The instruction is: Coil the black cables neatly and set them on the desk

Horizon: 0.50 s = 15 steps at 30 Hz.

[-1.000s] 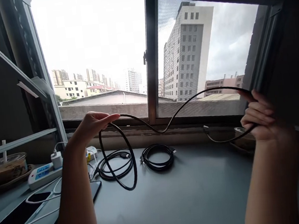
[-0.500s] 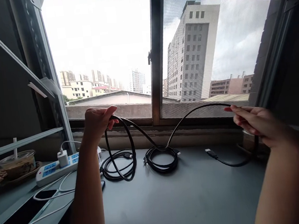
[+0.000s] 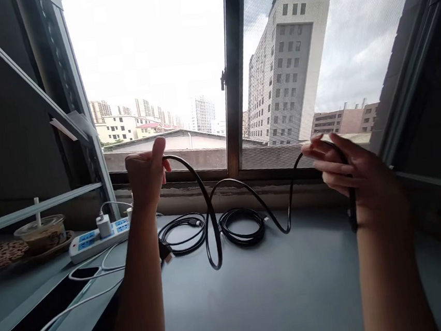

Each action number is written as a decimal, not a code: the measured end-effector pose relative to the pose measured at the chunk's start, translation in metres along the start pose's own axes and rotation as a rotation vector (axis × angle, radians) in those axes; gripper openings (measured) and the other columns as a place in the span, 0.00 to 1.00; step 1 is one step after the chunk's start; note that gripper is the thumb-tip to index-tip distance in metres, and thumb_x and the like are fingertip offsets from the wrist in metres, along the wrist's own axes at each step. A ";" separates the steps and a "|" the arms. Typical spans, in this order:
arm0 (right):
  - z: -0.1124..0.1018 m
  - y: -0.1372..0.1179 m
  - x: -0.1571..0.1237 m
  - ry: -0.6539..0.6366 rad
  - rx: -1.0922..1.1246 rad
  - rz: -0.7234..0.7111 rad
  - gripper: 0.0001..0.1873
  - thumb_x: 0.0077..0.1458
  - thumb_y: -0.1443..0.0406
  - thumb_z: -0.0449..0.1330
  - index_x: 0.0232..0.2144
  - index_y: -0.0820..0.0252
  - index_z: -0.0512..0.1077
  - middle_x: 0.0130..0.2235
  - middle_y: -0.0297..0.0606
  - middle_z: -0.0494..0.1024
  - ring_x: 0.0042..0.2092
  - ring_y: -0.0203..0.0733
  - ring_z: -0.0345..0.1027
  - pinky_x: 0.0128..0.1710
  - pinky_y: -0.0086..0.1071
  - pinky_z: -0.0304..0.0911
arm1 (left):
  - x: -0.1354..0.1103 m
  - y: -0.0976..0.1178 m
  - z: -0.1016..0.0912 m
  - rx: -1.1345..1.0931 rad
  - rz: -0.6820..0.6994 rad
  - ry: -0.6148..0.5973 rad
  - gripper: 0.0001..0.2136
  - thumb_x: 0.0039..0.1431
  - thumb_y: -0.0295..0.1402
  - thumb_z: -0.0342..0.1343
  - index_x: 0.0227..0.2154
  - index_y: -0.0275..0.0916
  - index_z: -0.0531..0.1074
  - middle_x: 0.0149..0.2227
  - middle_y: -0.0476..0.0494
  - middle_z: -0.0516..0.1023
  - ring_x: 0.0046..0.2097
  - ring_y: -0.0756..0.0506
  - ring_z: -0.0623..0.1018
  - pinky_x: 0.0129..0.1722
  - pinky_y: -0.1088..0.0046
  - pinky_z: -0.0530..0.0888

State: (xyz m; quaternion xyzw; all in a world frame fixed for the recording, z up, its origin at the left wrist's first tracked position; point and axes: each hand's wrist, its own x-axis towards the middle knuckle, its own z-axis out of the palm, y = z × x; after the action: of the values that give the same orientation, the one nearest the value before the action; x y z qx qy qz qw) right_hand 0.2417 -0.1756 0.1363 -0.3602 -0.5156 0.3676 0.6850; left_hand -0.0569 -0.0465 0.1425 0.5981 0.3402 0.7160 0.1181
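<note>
I hold one long black cable (image 3: 246,186) up in front of the window. My left hand (image 3: 146,173) is closed on it, thumb up, with a loop hanging down from the fist to the grey desk (image 3: 279,290). My right hand (image 3: 348,171) pinches the cable further along, and the rest drops down beside my right wrist. Between the hands the cable sags in a curve. On the desk behind the loop lie two coiled black cables (image 3: 180,234) (image 3: 244,226), side by side.
A white power strip (image 3: 97,239) with a charger plugged in sits at the left, white cords trailing from it across a dark tablet (image 3: 33,324). A cup with a straw (image 3: 40,232) stands on a tray far left. A metal shelf frame (image 3: 84,126) rises beside the window.
My right hand has moved left toward my left hand, so the cable between them sags deeper. The hanging loop under my left hand has swung right, and the free end has lifted off the desk.
</note>
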 end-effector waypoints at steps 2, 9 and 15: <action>0.007 0.006 0.004 0.030 -0.145 0.064 0.13 0.50 0.58 0.56 0.39 0.54 0.70 0.40 0.40 0.72 0.17 0.23 0.43 0.08 0.18 0.30 | -0.007 0.010 0.005 -0.018 -0.016 -0.042 0.26 0.51 0.49 0.50 0.06 0.38 0.60 0.03 0.54 0.53 0.09 0.57 0.55 0.14 0.77 0.54; 0.040 0.024 0.006 -0.297 -0.451 0.198 0.28 0.51 0.46 0.50 0.47 0.57 0.70 0.46 0.48 0.72 0.14 0.21 0.41 0.09 0.25 0.33 | -0.025 0.031 0.022 -0.011 -0.012 0.000 0.23 0.55 0.47 0.46 0.09 0.41 0.59 0.05 0.53 0.52 0.10 0.55 0.56 0.14 0.74 0.56; 0.073 0.032 0.000 -0.626 -0.343 0.352 0.33 0.53 0.43 0.41 0.43 0.57 0.72 0.32 0.41 0.77 0.14 0.25 0.38 0.11 0.27 0.35 | -0.040 0.038 0.035 0.069 0.056 0.058 0.25 0.54 0.49 0.46 0.08 0.41 0.57 0.07 0.53 0.53 0.12 0.53 0.58 0.15 0.73 0.55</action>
State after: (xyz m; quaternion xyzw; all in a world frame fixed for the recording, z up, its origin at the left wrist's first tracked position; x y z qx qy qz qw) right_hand 0.1664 -0.1518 0.1237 -0.4227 -0.6838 0.4801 0.3511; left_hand -0.0046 -0.0855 0.1371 0.5903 0.3510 0.7237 0.0674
